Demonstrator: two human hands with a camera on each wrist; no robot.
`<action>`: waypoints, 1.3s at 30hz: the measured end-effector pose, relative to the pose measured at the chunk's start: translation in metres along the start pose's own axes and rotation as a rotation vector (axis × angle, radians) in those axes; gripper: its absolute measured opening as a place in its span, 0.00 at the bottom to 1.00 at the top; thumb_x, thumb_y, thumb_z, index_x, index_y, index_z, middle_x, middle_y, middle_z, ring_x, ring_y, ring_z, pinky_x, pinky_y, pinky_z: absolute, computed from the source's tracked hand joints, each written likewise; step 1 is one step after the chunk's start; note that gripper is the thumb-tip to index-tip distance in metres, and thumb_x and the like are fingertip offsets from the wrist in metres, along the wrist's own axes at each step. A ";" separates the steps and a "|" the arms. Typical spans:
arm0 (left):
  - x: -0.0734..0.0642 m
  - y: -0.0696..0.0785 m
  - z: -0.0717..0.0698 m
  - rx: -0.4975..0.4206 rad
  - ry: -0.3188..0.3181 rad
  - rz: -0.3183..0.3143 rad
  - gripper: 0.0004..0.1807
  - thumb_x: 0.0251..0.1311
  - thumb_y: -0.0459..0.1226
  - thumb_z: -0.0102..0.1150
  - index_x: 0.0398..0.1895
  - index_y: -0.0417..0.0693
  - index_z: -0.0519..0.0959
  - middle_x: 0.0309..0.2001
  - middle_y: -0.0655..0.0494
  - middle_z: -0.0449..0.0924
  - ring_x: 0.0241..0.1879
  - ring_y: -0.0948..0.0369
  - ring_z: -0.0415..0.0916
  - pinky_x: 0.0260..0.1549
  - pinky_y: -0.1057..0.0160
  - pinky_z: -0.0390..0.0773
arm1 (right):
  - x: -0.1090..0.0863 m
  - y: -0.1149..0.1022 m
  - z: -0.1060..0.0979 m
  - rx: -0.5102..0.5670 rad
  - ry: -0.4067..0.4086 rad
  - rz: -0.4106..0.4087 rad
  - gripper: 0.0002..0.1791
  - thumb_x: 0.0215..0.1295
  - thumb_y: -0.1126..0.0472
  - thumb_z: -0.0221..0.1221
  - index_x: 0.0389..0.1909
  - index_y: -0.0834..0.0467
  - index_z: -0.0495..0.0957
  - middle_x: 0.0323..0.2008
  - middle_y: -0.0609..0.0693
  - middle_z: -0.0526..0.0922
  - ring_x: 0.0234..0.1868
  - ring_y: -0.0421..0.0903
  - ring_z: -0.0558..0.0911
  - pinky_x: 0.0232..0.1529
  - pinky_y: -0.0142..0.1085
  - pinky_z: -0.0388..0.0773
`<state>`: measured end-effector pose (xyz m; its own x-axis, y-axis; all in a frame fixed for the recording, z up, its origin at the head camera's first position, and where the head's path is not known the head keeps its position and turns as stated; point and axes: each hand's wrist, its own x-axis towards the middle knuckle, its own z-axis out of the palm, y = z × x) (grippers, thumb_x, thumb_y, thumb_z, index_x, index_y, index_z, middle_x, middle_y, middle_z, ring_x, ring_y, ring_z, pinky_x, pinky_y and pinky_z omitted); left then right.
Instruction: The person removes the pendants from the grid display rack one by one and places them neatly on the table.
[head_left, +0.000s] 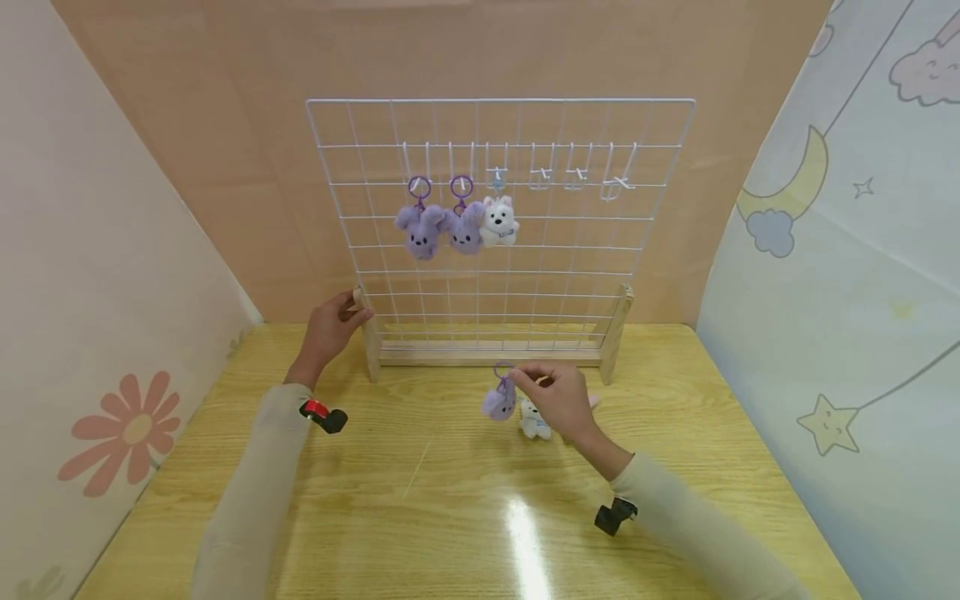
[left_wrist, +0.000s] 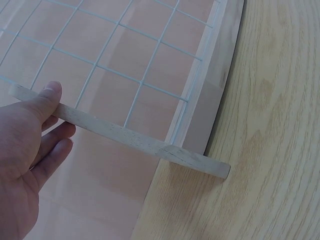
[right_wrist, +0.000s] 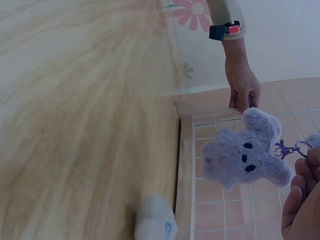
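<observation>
My left hand (head_left: 330, 331) grips the left wooden post (left_wrist: 115, 131) of a white wire grid rack (head_left: 495, 283), thumb on one side and fingers on the other. Above the table, my right hand (head_left: 558, 398) pinches the purple ring of a purple plush keychain (head_left: 500, 400). In the right wrist view the plush (right_wrist: 242, 152) dangles from its purple clasp (right_wrist: 284, 149), face toward the camera. Just behind that hand, a white dog plush keychain (head_left: 535, 421) lies on the table, partly covered. Something pink peeks out beside the hand, mostly hidden.
Two purple plush keychains (head_left: 422, 231) and a white dog plush keychain (head_left: 498, 222) hang from hooks on the rack. Several bare white hooks (head_left: 576, 177) are to their right. The rack's wooden base (head_left: 487, 353) stands at the back of the wooden table (head_left: 360, 517).
</observation>
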<state>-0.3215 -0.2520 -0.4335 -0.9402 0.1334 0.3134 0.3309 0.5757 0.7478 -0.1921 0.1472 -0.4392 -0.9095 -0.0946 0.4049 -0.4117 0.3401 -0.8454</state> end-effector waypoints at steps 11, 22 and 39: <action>0.000 0.000 -0.001 0.001 -0.002 0.000 0.33 0.73 0.46 0.60 0.74 0.38 0.68 0.69 0.36 0.71 0.59 0.39 0.79 0.54 0.39 0.80 | -0.015 0.009 0.006 -0.017 -0.035 0.085 0.11 0.68 0.52 0.68 0.39 0.56 0.91 0.36 0.50 0.90 0.32 0.44 0.82 0.26 0.30 0.78; -0.001 0.000 0.000 0.002 -0.003 -0.016 0.34 0.73 0.47 0.60 0.74 0.38 0.67 0.70 0.35 0.71 0.60 0.39 0.79 0.55 0.39 0.80 | -0.028 0.017 0.009 -0.056 -0.091 0.119 0.09 0.70 0.50 0.67 0.40 0.50 0.91 0.34 0.43 0.89 0.32 0.43 0.84 0.29 0.33 0.83; -0.003 0.004 -0.001 -0.020 -0.001 -0.019 0.34 0.73 0.46 0.60 0.74 0.38 0.67 0.69 0.35 0.71 0.60 0.39 0.79 0.55 0.39 0.80 | -0.017 0.028 0.015 -0.120 -0.081 0.081 0.09 0.69 0.53 0.67 0.40 0.54 0.91 0.33 0.46 0.90 0.33 0.40 0.85 0.38 0.33 0.84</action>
<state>-0.3174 -0.2503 -0.4308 -0.9465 0.1234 0.2982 0.3143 0.5621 0.7650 -0.1893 0.1441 -0.4748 -0.9432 -0.1353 0.3034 -0.3311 0.4586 -0.8246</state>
